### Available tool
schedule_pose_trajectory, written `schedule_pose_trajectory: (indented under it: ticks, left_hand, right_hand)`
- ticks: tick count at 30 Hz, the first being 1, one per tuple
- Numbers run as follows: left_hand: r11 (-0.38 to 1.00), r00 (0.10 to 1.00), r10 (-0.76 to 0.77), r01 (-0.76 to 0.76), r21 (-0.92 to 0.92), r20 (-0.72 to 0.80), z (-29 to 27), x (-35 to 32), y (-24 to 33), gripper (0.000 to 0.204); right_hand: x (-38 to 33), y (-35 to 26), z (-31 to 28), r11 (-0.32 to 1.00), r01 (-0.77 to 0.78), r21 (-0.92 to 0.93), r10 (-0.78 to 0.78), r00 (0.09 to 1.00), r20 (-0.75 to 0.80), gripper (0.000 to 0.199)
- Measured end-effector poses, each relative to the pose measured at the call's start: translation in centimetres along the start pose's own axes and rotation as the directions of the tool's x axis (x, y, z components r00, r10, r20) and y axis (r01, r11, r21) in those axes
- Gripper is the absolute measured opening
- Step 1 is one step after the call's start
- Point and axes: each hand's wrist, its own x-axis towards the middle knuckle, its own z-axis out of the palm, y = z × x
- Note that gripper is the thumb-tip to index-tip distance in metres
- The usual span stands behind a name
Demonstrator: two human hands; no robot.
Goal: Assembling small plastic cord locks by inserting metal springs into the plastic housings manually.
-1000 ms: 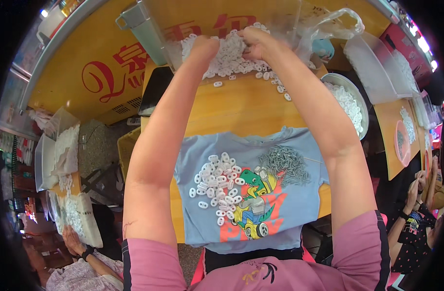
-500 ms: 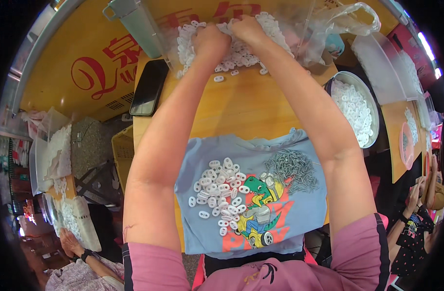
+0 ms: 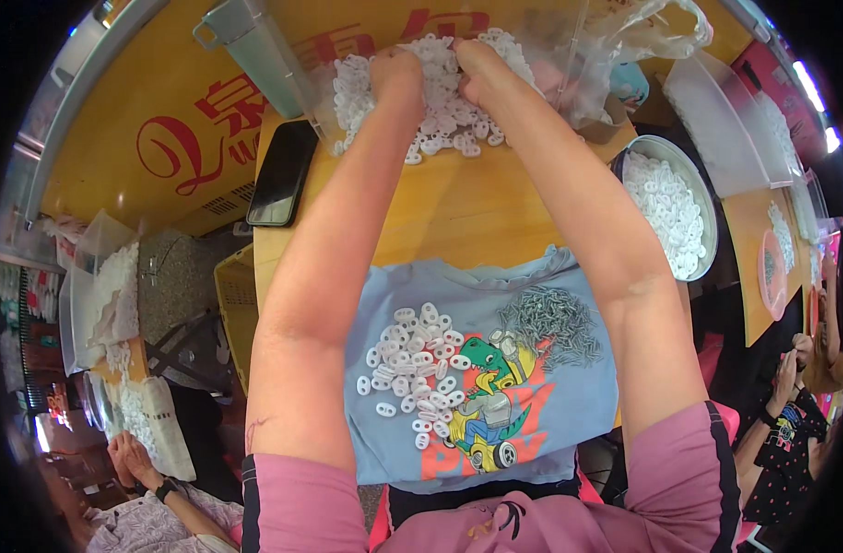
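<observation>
1. The left hand (image 3: 398,69) lay knuckles-up on the far heap of small white plastic pieces (image 3: 440,111); its fingers curled down into the heap, so how far it was closed — and whether it had hold of any pieces — could not be told.
2. The right hand (image 3: 477,64) rested just beside the left, likewise pressed into the same heap, fingers bent and hidden among the pieces; its grasp could not be made out either.
3. The heap sat at the far edge of the yellow table (image 3: 458,212), against a clear plastic bag (image 3: 624,37) that stood to its right.
4. A black phone (image 3: 283,173) lay flat on the table's left part, near the left forearm but apart from it.
5. A pale green plastic container (image 3: 255,46) leaned at the heap's left.
6. A round metal bowl (image 3: 707,212), filled with more white pieces, stood to the right of the right forearm.
7. A blue shirt with a cartoon dinosaur print (image 3: 481,396) was spread between the forearms, on the near edge of the table.
8. On the shirt lay a second cluster of white pieces (image 3: 412,364) at the left and a pile of small grey metal parts (image 3: 555,323) at the right — probably springs or clips, too small to tell.
9. Another person's hands (image 3: 131,456) showed at the lower left.
</observation>
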Motion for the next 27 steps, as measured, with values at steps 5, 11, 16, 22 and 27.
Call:
schedule_pose_trajectory:
  ticks: [5, 11, 16, 22, 27]
  left_hand:
    - [0.989, 0.987, 0.126, -0.117, -0.091, 0.102, -1.5, 6.7, -5.6, 0.033]
    - [0.785, 0.984, -0.154, 0.180, -0.593, 0.095, -0.6, 0.7, 1.0, 0.032]
    - [0.699, 0.997, -0.010, 0.062, -0.713, 0.077, 0.2, -0.8, 1.7, 0.028]
    - [0.749, 0.977, 0.214, -0.156, -0.644, 0.012, -0.2, -2.7, 4.9, 0.023]
    - [0.754, 0.964, 0.266, -0.207, -0.623, 0.002, -3.3, -10.3, 10.0, 0.023]
  right_hand:
    - [-2.1, 0.2, 4.1, 0.996, -0.058, 0.064, 0.055, 0.997, 0.048, 0.031]
    - [-3.2, 0.2, 4.2, 0.988, 0.004, 0.156, 0.003, 0.999, -0.046, 0.033]
    - [-3.1, 0.8, 3.9, 0.925, 0.136, 0.355, -0.136, 0.990, -0.024, 0.036]
    - [-6.7, -2.7, 4.2, 0.909, 0.278, 0.311, -0.297, 0.955, 0.014, 0.026]
    - [-15.9, -5.4, 3.9, 0.838, 0.319, 0.443, -0.406, 0.907, 0.115, 0.018]
